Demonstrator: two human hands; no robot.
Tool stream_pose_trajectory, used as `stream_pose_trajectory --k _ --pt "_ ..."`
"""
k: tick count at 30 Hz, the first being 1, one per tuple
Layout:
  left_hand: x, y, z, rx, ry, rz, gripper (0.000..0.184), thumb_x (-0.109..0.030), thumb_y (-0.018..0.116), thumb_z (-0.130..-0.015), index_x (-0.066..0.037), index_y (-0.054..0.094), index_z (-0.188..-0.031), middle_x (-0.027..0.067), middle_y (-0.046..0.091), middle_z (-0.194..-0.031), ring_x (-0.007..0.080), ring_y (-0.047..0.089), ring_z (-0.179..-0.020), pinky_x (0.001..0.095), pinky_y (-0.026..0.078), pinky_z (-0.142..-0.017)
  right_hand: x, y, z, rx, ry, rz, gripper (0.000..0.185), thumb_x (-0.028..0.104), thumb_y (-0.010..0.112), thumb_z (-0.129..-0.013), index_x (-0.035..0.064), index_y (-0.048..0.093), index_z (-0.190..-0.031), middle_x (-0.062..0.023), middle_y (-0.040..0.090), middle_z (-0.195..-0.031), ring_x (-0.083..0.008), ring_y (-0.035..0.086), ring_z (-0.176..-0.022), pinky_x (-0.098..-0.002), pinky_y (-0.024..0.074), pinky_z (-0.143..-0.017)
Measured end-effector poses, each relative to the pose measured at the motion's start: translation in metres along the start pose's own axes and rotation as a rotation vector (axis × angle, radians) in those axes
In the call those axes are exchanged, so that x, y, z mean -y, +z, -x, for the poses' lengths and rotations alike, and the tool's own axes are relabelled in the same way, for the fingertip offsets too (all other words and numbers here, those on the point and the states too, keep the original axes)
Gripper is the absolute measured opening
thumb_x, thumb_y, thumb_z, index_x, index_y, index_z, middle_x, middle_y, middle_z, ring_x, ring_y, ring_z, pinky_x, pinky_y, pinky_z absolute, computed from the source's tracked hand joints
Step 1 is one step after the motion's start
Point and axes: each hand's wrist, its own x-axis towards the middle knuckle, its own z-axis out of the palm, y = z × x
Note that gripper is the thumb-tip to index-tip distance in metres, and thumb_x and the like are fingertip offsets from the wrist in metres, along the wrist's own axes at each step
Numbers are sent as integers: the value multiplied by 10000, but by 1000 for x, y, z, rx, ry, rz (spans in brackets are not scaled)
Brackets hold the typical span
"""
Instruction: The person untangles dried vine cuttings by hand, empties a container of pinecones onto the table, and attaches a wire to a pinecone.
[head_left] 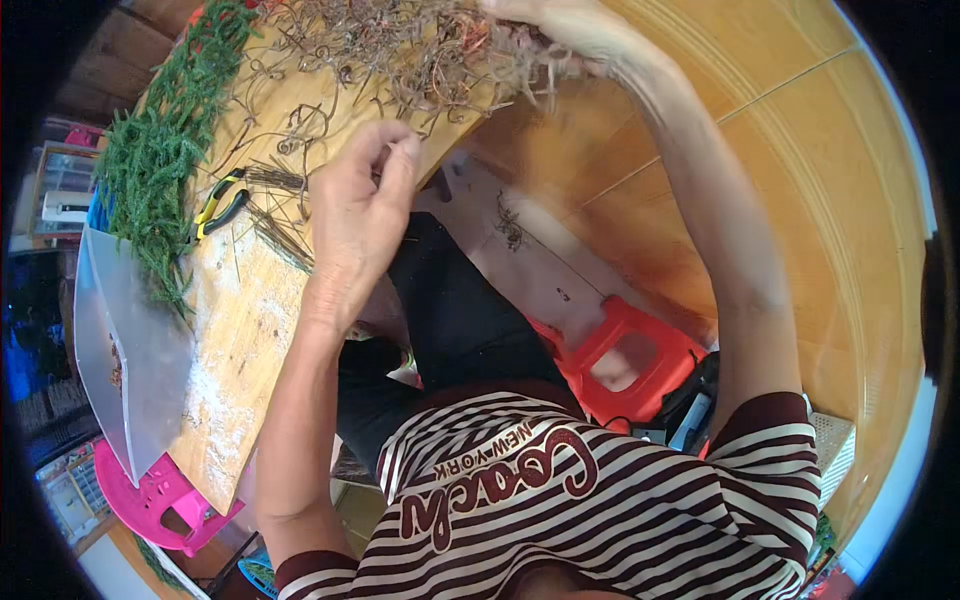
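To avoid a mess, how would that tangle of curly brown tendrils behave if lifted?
The tangle of curly brown tendrils would probably lift in clumps: its coils overlap. It's likely light, being thin strands with gaps.

Glossy wooden panelling [790,170] lines the right, a red plastic stool [670,368] by the pale floor [548,275].

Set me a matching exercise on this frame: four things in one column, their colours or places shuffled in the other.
Things:
1. Pliers
2. Pine-like sprigs
3. Curly tendrils
4. Striped T-shirt

Colours or places:
A. Maroon and cream, with lettering
B. Brown, heaped by the right hand
C. Yellow and black
D. Green

Right pairs: 1-C, 2-D, 3-B, 4-A.
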Motion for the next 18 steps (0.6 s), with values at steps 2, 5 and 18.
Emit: stream_pose_trajectory --k 2,5,18 --pt "-1 -3 -11 -104 -25 50 231 -227 600 -902 4 615 -892 -2 497 -597 74 454 -540 227 379 -501 7 5 6 26 -48 3 189 194 548 -944 28 628 -901 -47 625 -723 -117 533 -621 -291 443 -557" --pt "-4 -14 -30 -89 -148 125 307 -308 609 -895 -4 607 -852 -7 475 -593 78 432 -526 225 350 -480 20 13 29 67 -411 305 182 166 576 -913 6 611 -991 -77 640 -821 -142 563 -729 -310 460 -626" --pt "27 -13 -59 40 -506 512 182 -249 653 -852 -83 613 -914 -68 494 -654 32 372 -496 200 284 -428 -50 101 79 -204 -897 900 378 40 548 -781 79 618 -1151 -105 550 -1208 -276 531 -1060 -374 451 -857"
